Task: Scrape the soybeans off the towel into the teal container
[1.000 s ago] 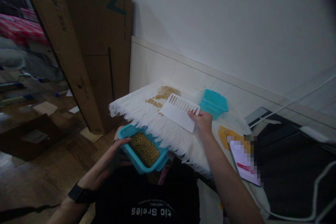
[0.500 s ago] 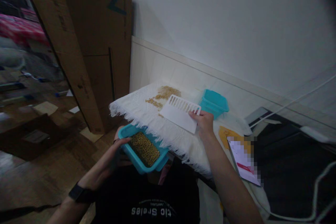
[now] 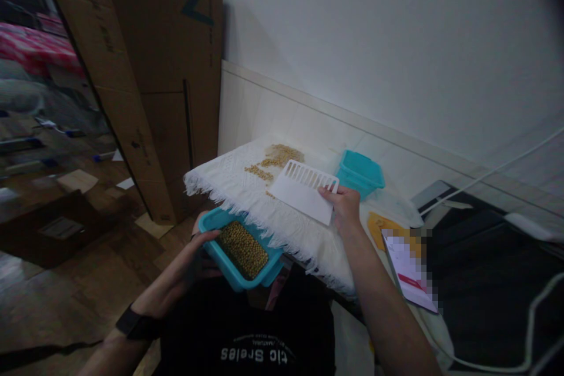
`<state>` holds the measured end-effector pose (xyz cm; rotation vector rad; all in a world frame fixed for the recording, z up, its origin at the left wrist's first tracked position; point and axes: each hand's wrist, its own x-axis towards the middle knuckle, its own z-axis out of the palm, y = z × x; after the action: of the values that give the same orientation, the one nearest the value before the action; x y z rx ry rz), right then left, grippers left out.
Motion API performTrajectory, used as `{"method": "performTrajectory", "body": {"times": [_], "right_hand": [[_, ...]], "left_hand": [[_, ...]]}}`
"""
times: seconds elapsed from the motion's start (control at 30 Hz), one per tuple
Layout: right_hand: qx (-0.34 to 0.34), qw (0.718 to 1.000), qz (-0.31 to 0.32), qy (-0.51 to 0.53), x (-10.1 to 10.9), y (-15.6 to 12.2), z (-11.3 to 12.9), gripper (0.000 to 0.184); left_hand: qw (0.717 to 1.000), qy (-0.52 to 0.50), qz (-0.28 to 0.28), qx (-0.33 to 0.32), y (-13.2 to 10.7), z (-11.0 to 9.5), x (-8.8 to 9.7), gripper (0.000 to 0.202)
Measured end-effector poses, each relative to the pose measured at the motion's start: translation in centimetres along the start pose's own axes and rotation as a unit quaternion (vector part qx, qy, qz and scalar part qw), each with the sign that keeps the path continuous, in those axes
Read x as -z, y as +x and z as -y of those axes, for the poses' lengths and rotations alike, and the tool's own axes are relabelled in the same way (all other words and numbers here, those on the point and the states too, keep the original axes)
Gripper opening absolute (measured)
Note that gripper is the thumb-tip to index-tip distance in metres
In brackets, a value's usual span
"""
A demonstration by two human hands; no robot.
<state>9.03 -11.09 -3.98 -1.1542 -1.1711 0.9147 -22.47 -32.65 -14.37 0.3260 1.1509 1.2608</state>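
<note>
My left hand [image 3: 199,249] grips the left end of a blue plastic container [image 3: 238,283], thumb over its rim. Soybeans [image 3: 244,249] fill much of it, and it is held tilted just below the table's fringed edge. In my right hand [image 3: 345,204] is a white slotted scraper [image 3: 302,195], pinched at its right end between thumb and fingers. The scraper lies low over the white tablecloth [image 3: 229,170], slots toward the wall. Loose soybeans [image 3: 277,155] are scattered on the cloth beyond and to the left of it.
A second blue container [image 3: 360,173] stands by the wall, right of the scraper. Farther right are a clear lid [image 3: 399,205], a yellow item [image 3: 388,229], a tablet or phone [image 3: 412,276] and a white cable [image 3: 489,167]. A tall cardboard box [image 3: 163,47] stands at the left.
</note>
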Motion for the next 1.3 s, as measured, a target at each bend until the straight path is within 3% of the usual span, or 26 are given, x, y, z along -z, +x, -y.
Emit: {"method": "performTrajectory", "body": {"times": [0.17,0.43,0.57,0.83,1.07,1.3], "right_hand": [[-0.002,1.0,0.014,-0.003,0.1,0.0,0.0,0.042],[0.002,1.0,0.024,-0.011,-0.4,-0.3,-0.2,0.044],[-0.005,0.999,0.033,-0.007,-0.6,-0.4,-0.2,0.044],[-0.09,0.994,0.063,0.016,-1.1,-0.8,-0.2,0.055],[-0.123,0.989,0.073,0.049,-1.3,-0.9,-0.5,0.057],[-0.142,0.985,0.093,0.044,-1.7,-1.1,-0.6,0.055]], "left_hand": [[0.999,0.011,-0.03,0.022,-0.3,-0.5,-0.8,0.087],[0.999,0.019,-0.017,0.025,-0.3,-0.8,-0.8,0.075],[0.999,0.015,-0.035,0.027,-0.4,-0.8,-1.0,0.078],[0.999,0.01,-0.024,0.036,0.1,-0.3,-0.6,0.07],[0.999,0.011,-0.034,0.021,-0.5,-0.6,-1.2,0.074],[1.0,-0.002,-0.009,0.017,-0.3,-0.4,-0.6,0.071]]}}
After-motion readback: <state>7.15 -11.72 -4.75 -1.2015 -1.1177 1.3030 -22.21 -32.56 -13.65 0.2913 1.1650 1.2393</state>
